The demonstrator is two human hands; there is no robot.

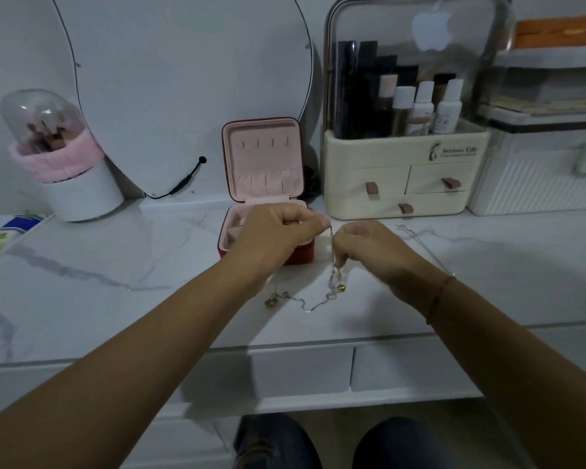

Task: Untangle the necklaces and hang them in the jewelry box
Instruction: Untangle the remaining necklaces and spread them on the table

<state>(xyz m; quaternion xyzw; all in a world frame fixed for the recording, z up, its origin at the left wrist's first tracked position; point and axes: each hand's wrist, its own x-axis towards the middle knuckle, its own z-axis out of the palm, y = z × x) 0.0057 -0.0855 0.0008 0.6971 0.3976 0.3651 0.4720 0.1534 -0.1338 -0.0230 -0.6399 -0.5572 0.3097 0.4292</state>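
My left hand (278, 231) and right hand (369, 247) hold a tangled necklace (334, 262) just above a marble-topped table (115, 265). The left thumb and forefinger are pinched together on the chain's upper end. Just to their right and lower, my right fingertips are curled and clamped on the same chain, which hangs nearly straight between the two grips. Below my right fingers a gold bead (341, 286) dangles at the tabletop. From there the loose chain trails leftward across the marble, beneath my left wrist, to a small pendant (271, 301). A second necklace (420, 243) lies on the table to the right of my right hand, running back toward that wrist. The jewelry box (261, 157) stands open directly behind my left fingers, its pink lid upright with a row of hooks (264, 142). A cream cosmetics organiser (406, 177) sits beyond my right hand, a mirror (183, 79) beyond my left.
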